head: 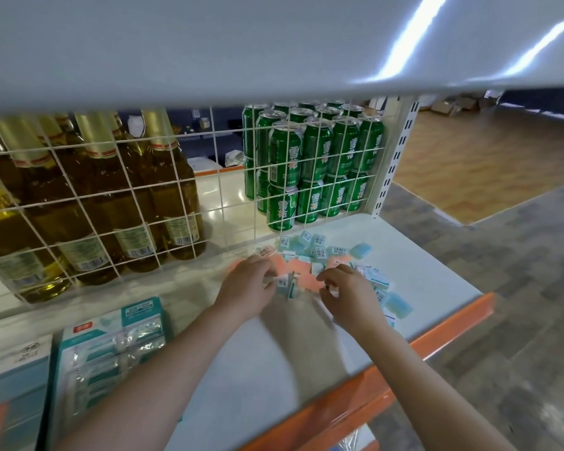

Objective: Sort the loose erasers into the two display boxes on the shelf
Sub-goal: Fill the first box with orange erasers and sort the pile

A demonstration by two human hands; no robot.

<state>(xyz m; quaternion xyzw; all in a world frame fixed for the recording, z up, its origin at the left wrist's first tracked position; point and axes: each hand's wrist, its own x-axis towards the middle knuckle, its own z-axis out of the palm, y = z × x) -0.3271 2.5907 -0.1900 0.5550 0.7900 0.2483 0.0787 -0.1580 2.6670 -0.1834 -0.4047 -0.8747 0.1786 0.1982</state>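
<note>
Left hand (248, 284) down in the pile, fingers curled, maybe pinching a small white-wrapped eraser (282, 283) at the tips; too blurry to be sure. Right hand (345, 292) close beside it, fingers bent over the pile too; cannot tell if anything is held.

Loose erasers (310, 262) all around both hands, pink ones and pale blue ones mixed up, lying on the white shelf (430, 255) near its right end. Behind them, a wire grid (118, 196) with brown bottles (163, 177) and green cans (310, 167) past it.

Two display boxes (111, 340) far to the left, well apart from the pile.

Looks like the picking step, early on, with most erasers not yet sorted.

Next: get a firm pinch on erasers of one colour, lift clear, carry left, drop into the matching box.
</note>
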